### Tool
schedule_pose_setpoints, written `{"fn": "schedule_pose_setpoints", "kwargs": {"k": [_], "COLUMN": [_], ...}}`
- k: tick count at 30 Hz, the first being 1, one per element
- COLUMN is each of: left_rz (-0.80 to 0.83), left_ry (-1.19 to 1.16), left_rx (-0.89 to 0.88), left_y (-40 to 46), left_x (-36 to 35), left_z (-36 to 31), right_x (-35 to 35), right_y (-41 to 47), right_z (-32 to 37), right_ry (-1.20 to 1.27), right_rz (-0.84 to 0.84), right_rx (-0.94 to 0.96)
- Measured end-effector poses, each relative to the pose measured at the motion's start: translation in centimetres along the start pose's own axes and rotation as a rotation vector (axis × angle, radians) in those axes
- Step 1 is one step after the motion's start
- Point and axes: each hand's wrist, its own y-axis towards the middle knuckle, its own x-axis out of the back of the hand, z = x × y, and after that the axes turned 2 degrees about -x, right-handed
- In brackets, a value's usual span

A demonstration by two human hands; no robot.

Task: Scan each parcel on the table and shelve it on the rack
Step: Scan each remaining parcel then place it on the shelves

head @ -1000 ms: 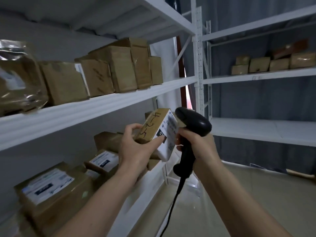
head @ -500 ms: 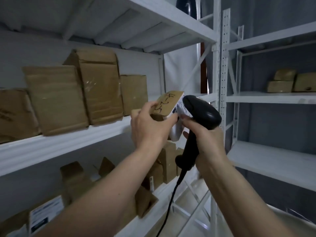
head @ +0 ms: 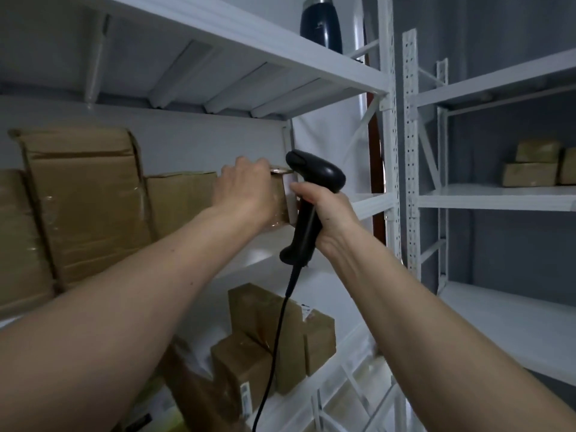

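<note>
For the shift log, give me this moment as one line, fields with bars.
step: shelving | left hand: grips small parcel at middle shelf | right hand: holds scanner | neighbour: carton

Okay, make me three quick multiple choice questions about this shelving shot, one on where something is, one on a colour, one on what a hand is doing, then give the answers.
1. Where is the small parcel going?
A. middle shelf, right of the boxes
B. floor
C. top shelf

2. What colour is the scanner?
A. white
B. black
C. yellow

3. What is the right hand doing?
A. hanging empty
B. pressing flat on a shelf
C. gripping the scanner's handle

Answers: 1 A, the left hand holds it at the middle shelf beside a cardboard box. 2 B, its head and handle are black. 3 C, fingers wrap the handle.
</note>
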Motion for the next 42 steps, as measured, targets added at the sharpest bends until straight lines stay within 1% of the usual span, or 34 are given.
{"fn": "schedule_pose_setpoints", "kwargs": {"k": [4,8,14,19,21,23,25,27,29,32,34,36,39,42], "left_rz": [0.066,0.134,0.17,0.149,0.083,-0.054,-0.208,-0.282,-0.279,-0.248,-0.236,-0.265,-0.321,-0.335], "left_ry": [0.375,0.608,0.739,0.735,0.658,0.515,0.296,0.002,-0.212,-0.404,-0.568,-0.698,-0.808,-0.852], "left_rx": [-0.069,-0.121,-0.155,-0.179,-0.212,-0.247,-0.264,-0.195,-0.088,0.042,0.162,0.288,0.361,0.408], "left_y": [0.4,0.6,0.7,0.6,0.2,-0.7,-2.3,-4.4,-6.6,-10.0,-12.7,-15.9,-21.3,-26.9], "left_x": [0.3,0.5,0.1,-0.2,-0.3,-0.3,-0.6,-0.8,-0.9,-0.6,-0.3,0.0,1.0,2.9], "left_z": [1.0,1.8,2.5,3.1,3.3,3.4,3.5,3.7,4.3,6.1,7.6,9.3,12.0,15.7], "right_x": [-1.0,-2.3,-3.7,-3.7,-3.3,-2.6,-1.9,-1.3,-1.1,-1.7,-2.7,-3.9,-6.0,-8.6], "right_y": [2.0,2.6,3.1,3.0,2.6,1.7,0.5,-1.1,-3.0,-6.4,-8.6,-10.9,-14.6,-18.8], "right_z": [-1.6,-3.3,-4.2,-4.7,-4.9,-5.2,-5.5,-6.1,-7.1,-9.3,-10.9,-12.5,-14.8,-17.2], "right_ry": [-0.045,-0.069,0.041,0.025,0.0,-0.011,0.003,0.054,0.134,0.179,0.18,0.178,0.192,0.212], "right_rz": [0.05,0.095,0.13,0.118,0.105,0.08,0.039,0.061,0.156,0.285,0.323,0.346,0.414,0.51], "right_rx": [-0.056,-0.095,-0.125,-0.118,-0.085,-0.032,0.009,0.022,0.002,-0.088,-0.148,-0.196,-0.27,-0.351]}}
